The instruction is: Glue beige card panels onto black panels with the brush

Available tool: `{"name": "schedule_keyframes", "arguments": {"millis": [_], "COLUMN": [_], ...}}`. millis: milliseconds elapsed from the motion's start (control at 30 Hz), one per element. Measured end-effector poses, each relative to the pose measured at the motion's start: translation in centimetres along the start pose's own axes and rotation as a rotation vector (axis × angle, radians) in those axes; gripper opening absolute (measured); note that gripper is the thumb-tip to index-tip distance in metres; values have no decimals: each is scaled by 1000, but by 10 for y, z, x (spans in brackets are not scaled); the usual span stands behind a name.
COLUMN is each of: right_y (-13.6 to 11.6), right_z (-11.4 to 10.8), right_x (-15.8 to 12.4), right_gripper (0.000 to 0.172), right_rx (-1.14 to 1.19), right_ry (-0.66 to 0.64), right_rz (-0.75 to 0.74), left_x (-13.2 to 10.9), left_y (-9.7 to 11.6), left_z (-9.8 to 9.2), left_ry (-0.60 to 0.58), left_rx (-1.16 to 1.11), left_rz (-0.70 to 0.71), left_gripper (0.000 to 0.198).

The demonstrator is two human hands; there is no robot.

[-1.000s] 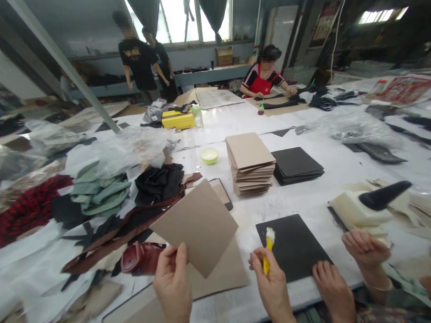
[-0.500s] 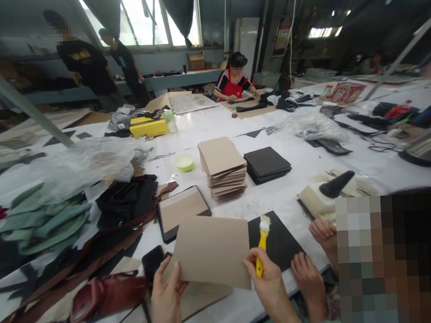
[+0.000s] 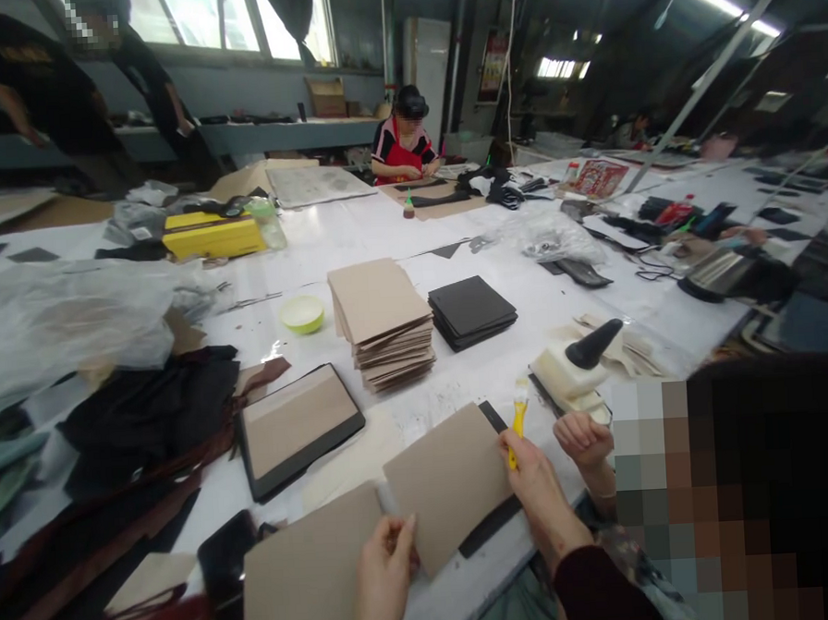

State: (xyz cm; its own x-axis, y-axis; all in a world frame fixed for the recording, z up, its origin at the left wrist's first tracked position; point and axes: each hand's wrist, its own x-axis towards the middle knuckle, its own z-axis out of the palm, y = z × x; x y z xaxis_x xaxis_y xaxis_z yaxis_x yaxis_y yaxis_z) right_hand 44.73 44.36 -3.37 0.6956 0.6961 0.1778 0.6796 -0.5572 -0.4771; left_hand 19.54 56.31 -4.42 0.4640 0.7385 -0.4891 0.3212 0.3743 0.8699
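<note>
A beige board [image 3: 451, 479] lies over a black sheet [image 3: 491, 526], whose edges show at its top right and lower right. My left hand [image 3: 390, 570] pinches the board's lower left corner. At its right edge is my right hand [image 3: 534, 484], closed round a yellow-handled brush [image 3: 519, 414] with its bristles pointing up and away. Another beige board [image 3: 309, 565] lies to the left, partly behind my left hand. Farther left, a black piece with a beige panel [image 3: 298, 418] rests on the table.
A tall stack of beige boards [image 3: 378, 303], a black stack [image 3: 473, 307] and a green-rimmed bowl [image 3: 302, 314] stand beyond. At right are another person's hand [image 3: 584, 440] and a cream container [image 3: 570, 367]. A dark phone [image 3: 225, 560] lies left.
The held board has moved right and now covers most of the black sheet. Both my hands moved right with it. The view has turned right, and the other person's hands have shifted.
</note>
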Motion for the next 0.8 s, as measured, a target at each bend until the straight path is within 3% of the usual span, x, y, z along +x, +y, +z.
{"name": "schedule_keyframes", "arguments": {"millis": [100, 233, 400, 800], "right_y": [22, 50, 71, 97], "right_z": [11, 20, 33, 50], "right_x": [10, 9, 7, 30], "right_gripper": [23, 23, 18, 17], "right_rx": [-70, -139, -157, 16], "right_ry": [-33, -62, -87, -99], "right_rz": [30, 71, 87, 75], "left_x": [18, 38, 52, 69], "left_y": [-2, -10, -14, -13], "left_z": [27, 49, 58, 73], "left_ry": [-20, -7, 11, 59], "left_rx": [65, 355, 532, 689], "left_rz": [-12, 53, 56, -5], "left_gripper": [59, 49, 37, 32]}}
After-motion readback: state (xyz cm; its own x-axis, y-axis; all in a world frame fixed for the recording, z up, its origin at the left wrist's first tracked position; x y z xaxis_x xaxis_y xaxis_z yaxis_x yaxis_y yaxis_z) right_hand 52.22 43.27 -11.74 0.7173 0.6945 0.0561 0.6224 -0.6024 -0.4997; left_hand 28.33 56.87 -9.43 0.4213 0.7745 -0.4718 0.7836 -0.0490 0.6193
